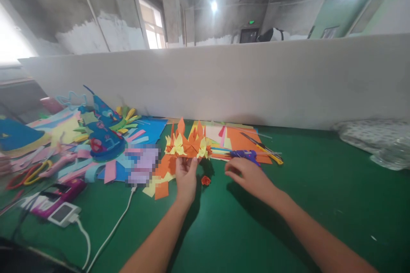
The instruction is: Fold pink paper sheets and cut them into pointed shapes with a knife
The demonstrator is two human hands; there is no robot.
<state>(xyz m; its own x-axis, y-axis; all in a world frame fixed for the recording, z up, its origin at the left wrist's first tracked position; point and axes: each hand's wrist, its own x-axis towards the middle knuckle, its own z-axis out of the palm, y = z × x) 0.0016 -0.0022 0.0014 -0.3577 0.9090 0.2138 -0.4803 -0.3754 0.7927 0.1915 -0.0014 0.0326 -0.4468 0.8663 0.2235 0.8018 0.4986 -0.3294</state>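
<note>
1. Above a green tabletop, the left hand holds up an orange paper piece trimmed with yellow paper flowers. Its thumb and fingers grip the lower edge.
2. The right hand hangs to the right of the piece, clear of it. Its fingers are loosely curved, with a gap to the thumb and nothing visible between them.
3. A small red-orange paper flower lies on the tabletop between the hands — nearer the left one.
4. Just beyond the right hand lies a purple-blue tool, apparently a glue gun.
5. The step in hand seems to be steadying the piece while its trim is worked on.
6. The next move likely calls for a still left grip and a light right-hand pinch — folded paper crushes easily.
</note>
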